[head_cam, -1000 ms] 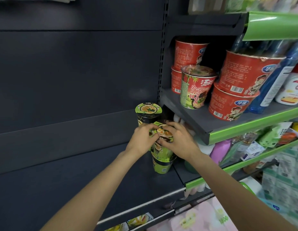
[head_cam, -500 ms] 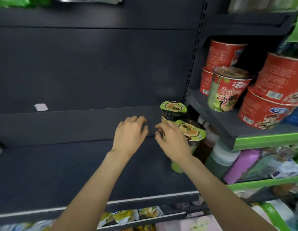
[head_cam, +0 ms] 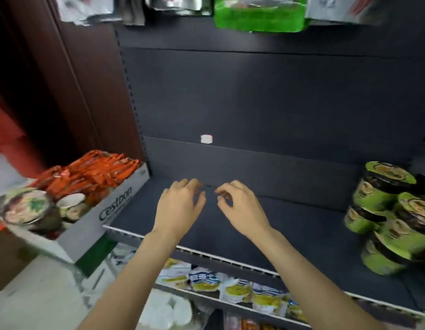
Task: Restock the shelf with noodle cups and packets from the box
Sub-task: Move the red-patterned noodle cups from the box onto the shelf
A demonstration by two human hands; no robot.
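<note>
My left hand: my left hand point(head_cam: 180, 206) floats over the dark shelf point(head_cam: 302, 225), palm down, fingers loosely bent, with nothing in it.
My right hand: my right hand point(head_cam: 240, 207) floats just beside the left one, not touching it. Its fingers curl a little and it is empty too (both arms reach out straight in front of me).
Noodle cups: the green noodle cups point(head_cam: 392, 217) are stacked at the right end of the shelf, well apart from my hands. They have green sides, dark bands and round picture lids. They look blurry, so I cannot count them.
Box: the white box point(head_cam: 106, 210) sits at the left end of the shelf, near my left hand.
Inside the box: lots of orange noodle packets point(head_cam: 92, 172) are packed at the back, and a noodle bowl point(head_cam: 26, 207) with a picture lid lies at the front.
Below the shelf: yellow and white packets point(head_cam: 233, 287) lie in a row.
Above the shelf: a green bag point(head_cam: 259, 14) hangs there.
</note>
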